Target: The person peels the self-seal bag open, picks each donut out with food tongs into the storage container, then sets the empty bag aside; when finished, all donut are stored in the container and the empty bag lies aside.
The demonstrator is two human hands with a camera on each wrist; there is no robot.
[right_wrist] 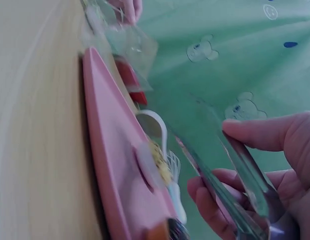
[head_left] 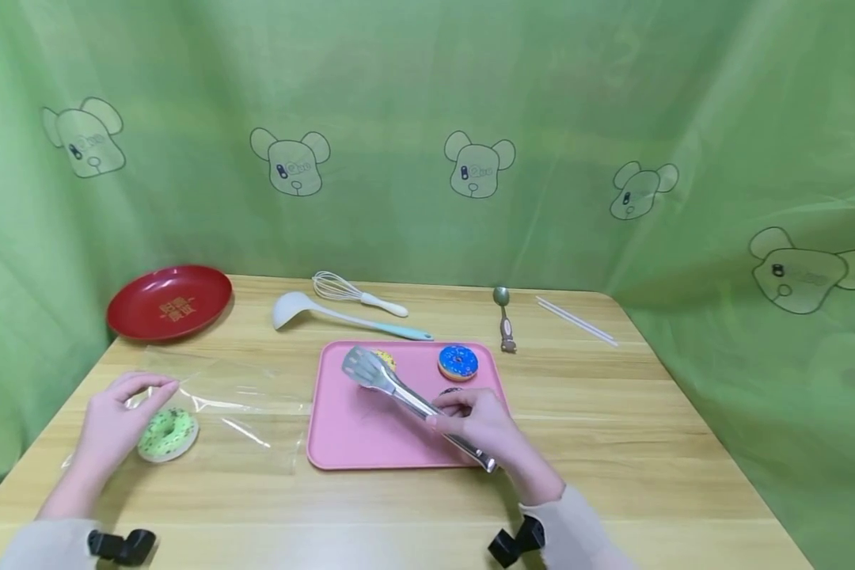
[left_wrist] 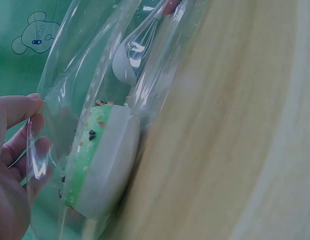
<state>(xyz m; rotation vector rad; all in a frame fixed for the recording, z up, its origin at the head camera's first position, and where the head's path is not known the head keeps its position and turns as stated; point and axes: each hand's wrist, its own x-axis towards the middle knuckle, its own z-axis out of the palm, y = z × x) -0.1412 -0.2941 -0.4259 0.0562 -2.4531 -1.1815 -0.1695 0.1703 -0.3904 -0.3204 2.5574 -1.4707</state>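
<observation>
My left hand (head_left: 142,392) pinches the edge of a clear plastic bag (head_left: 242,412) lying flat on the table. A green-iced donut (head_left: 168,433) with sprinkles sits inside it. In the left wrist view my left hand's fingers (left_wrist: 25,130) grip the bag (left_wrist: 70,75) beside the green donut (left_wrist: 95,160). My right hand (head_left: 456,412) holds metal tongs (head_left: 392,384) over the pink tray (head_left: 356,443), tips pointing far-left. A blue donut (head_left: 458,362) and a yellow donut (head_left: 385,358) lie at the tray's far side. My hand partly hides a dark donut (head_left: 450,391).
A red plate (head_left: 169,301) sits at the far left. A white ladle (head_left: 328,313) and whisk (head_left: 356,291) lie behind the tray, a metal scoop (head_left: 503,317) and white sticks (head_left: 577,321) to the far right. Green curtain surrounds the wooden table (head_left: 613,443).
</observation>
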